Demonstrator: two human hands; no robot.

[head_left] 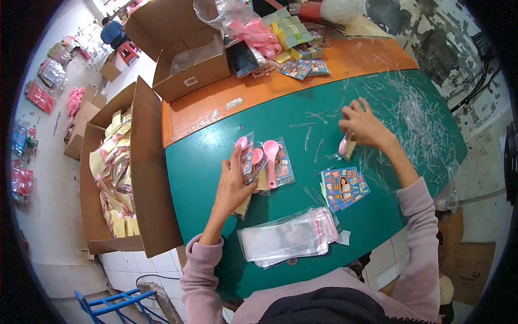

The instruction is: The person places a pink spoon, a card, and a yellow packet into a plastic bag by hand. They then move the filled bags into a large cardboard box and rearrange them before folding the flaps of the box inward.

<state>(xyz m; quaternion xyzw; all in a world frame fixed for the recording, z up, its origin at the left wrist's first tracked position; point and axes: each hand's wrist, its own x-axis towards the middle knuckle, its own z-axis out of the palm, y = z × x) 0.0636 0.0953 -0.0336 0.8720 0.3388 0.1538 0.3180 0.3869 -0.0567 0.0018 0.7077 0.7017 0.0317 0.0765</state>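
Observation:
My left hand [232, 186] is closed on a clear packet holding a pink spoon [241, 142] and a printed card, at the left-middle of the green table. Against it lie more packets, one with a pink measuring spoon [271, 156] on top. Farther right, my right hand [364, 125] pinches another pink spoon [343, 144] with a yellowish card beneath it; part of this is hidden by the fingers. Just below that hand sits a stack of blue printed cards [345, 186]. Clear plastic bags [288, 237] lie in a pile nearer my body.
Thin clear plastic strips [421, 116] cover the table's right side. On the left stands a carton [154, 178] filled with packed pieces. Another open carton [189, 81], a dark phone-like slab [243, 58] and card bundles [291, 29] occupy the back. A person [112, 33] sits far off.

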